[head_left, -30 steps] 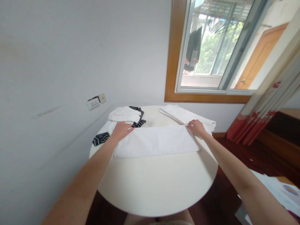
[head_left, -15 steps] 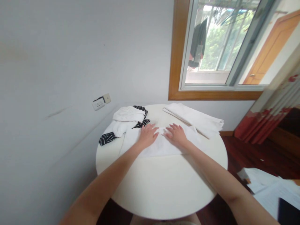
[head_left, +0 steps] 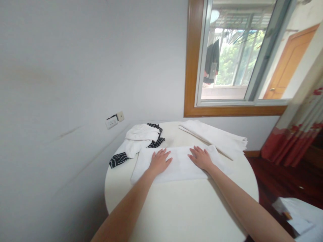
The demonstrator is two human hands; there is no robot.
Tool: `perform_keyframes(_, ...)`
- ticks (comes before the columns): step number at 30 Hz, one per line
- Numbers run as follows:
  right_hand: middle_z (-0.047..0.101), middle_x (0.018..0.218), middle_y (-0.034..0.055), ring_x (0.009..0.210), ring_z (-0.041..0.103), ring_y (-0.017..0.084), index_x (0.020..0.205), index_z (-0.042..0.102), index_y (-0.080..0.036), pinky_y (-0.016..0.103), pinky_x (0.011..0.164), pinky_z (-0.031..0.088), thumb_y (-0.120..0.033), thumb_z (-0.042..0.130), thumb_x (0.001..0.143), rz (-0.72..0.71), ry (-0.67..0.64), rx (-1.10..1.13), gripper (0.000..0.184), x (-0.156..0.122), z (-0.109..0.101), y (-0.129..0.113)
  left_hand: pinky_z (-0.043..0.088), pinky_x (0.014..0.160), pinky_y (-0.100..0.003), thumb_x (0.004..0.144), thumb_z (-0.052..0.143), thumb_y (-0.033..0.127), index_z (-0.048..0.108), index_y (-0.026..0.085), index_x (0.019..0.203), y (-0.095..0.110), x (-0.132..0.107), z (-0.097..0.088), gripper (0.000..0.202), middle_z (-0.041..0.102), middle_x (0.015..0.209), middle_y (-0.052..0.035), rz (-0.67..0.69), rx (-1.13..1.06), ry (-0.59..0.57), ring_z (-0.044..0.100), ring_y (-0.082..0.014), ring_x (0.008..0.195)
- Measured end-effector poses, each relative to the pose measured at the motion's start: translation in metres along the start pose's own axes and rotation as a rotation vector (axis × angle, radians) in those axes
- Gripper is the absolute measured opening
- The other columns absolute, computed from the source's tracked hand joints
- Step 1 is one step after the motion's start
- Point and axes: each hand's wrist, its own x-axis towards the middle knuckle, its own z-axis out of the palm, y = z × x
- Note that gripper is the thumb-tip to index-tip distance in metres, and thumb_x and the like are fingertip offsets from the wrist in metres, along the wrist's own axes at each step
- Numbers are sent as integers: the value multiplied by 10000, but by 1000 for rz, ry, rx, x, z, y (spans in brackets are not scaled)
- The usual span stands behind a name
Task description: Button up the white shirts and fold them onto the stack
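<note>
A folded white cloth point(head_left: 179, 164) lies flat in a wide strip across the round white table point(head_left: 171, 205). On its left half rests my left hand point(head_left: 159, 162), palm down with fingers spread. My right hand point(head_left: 202, 158) lies flat on the right half, its fingers stretched out too. Behind and to the left is a crumpled white garment point(head_left: 142, 134) with black-and-white striped parts. Another folded white cloth point(head_left: 214, 136) sits at the table's back right, close behind the cloth under my hands.
A wall socket point(head_left: 111, 121) is on the wall left of the table. A wood-framed window point(head_left: 190, 67) stands behind, with a red and cream curtain point(head_left: 280, 141) at the right. White papers or cloth point(head_left: 302, 211) lie low at the right.
My hands have moved apart along the white cloth, the right one farther to the right. The camera view has tilted up slightly.
</note>
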Motion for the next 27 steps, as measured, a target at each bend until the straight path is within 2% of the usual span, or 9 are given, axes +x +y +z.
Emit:
perform_keyframes(5, 341, 1484, 89, 1381, 257, 243, 1367, 452, -248, 505, 1101, 159, -526, 331, 927, -70, -15, 25, 534, 1, 1, 13, 231, 1096, -539, 922, 332, 490, 434, 331, 1348, -11, -2, 1, 466, 377, 1472, -38, 41, -16, -12, 307, -246, 1369)
perform_keyframes(21, 340, 1483, 92, 1383, 251, 250, 1369, 452, -237, 513, 1102, 158, -520, 327, 928, -67, -17, 21, 539, 0, 0, 10, 203, 1108, -548, 922, 310, 503, 421, 312, 1361, -11, -3, -2, 491, 345, 1489, -38, 42, -50, -52, 270, -243, 1387)
perform_keyframes(27, 337, 1484, 97, 1383, 248, 253, 1372, 450, -229, 504, 1104, 153, -515, 334, 927, -65, -20, 17, 541, 1, 0, 10, 203, 1111, -531, 924, 319, 496, 429, 322, 1351, -10, -3, -2, 474, 357, 1483, -37, 51, -46, -34, 284, -236, 1381)
